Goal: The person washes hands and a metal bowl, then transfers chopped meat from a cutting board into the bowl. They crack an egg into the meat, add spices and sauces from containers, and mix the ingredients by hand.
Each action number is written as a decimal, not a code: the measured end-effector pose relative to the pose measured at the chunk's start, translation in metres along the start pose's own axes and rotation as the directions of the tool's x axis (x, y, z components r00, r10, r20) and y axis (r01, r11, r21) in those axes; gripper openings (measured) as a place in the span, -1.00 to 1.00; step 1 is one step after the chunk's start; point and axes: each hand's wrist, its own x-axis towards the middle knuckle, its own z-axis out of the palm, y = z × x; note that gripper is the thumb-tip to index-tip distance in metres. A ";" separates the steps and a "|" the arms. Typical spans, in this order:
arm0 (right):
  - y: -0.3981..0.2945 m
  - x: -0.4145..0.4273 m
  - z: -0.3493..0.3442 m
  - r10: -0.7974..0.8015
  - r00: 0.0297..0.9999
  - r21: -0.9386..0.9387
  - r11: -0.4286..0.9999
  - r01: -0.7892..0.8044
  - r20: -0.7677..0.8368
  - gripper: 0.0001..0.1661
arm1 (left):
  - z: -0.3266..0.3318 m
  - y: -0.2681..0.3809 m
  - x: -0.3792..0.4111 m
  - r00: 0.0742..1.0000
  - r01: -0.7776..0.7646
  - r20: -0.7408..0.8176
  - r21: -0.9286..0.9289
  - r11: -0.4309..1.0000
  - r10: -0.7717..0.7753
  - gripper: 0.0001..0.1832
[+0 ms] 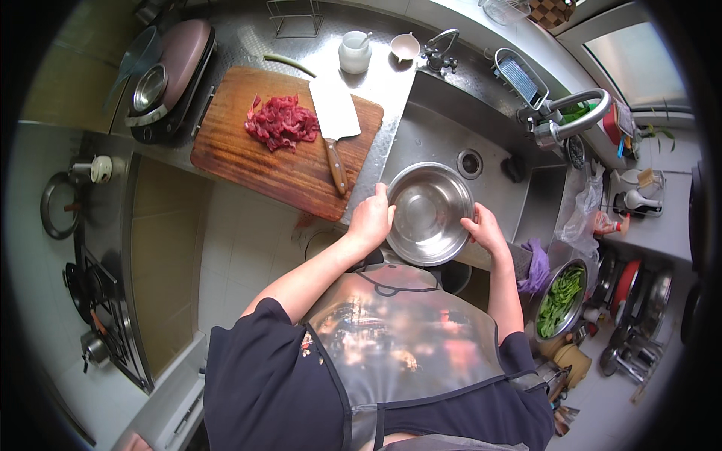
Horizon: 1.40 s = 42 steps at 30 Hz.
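Both of my hands grip the rim of a stainless steel bowl (pixel 424 211), held over the near edge of the sink (pixel 417 132). My left hand (pixel 372 219) has the left side of the rim, thumb on top. On the opposite side my right hand (pixel 486 230) holds the rim. Nothing shows inside the bowl except reflections. Left of the sink lies a wooden cutting board (pixel 248 169) with a pile of sliced raw red meat (pixel 282 121). A cleaver (pixel 335 110) rests flat beside the meat, its wooden handle towards me.
Behind the board stand a white jar (pixel 355 53) and a small pink bowl (pixel 405 47). A curved faucet (pixel 581 113) reaches over the sink's right side. Leafy greens (pixel 561 301) fill a metal bowl at right, near a purple cloth (pixel 535 265). A pink electric appliance (pixel 183 56) stands far left.
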 end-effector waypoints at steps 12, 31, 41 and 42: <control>-0.129 -0.030 0.103 -0.107 0.807 -0.414 0.892 -0.179 -0.580 -0.41 | -0.147 -0.107 0.004 0.981 -0.181 0.060 -0.053 0.982 0.185 -0.57; -0.218 0.035 0.265 0.201 0.913 0.636 0.768 0.078 -0.355 -0.58 | -0.258 -0.243 0.157 0.919 -0.318 0.314 0.237 0.918 0.237 -0.06; -0.184 0.039 0.285 0.202 0.972 0.945 0.322 0.053 -0.124 -0.66 | -0.241 -0.213 0.153 0.939 -0.306 0.269 0.369 0.878 0.215 0.31; -0.188 0.040 0.287 0.168 0.980 0.939 0.342 0.047 -0.111 -0.66 | -0.241 -0.212 0.153 0.938 -0.300 0.277 0.354 0.886 0.207 0.30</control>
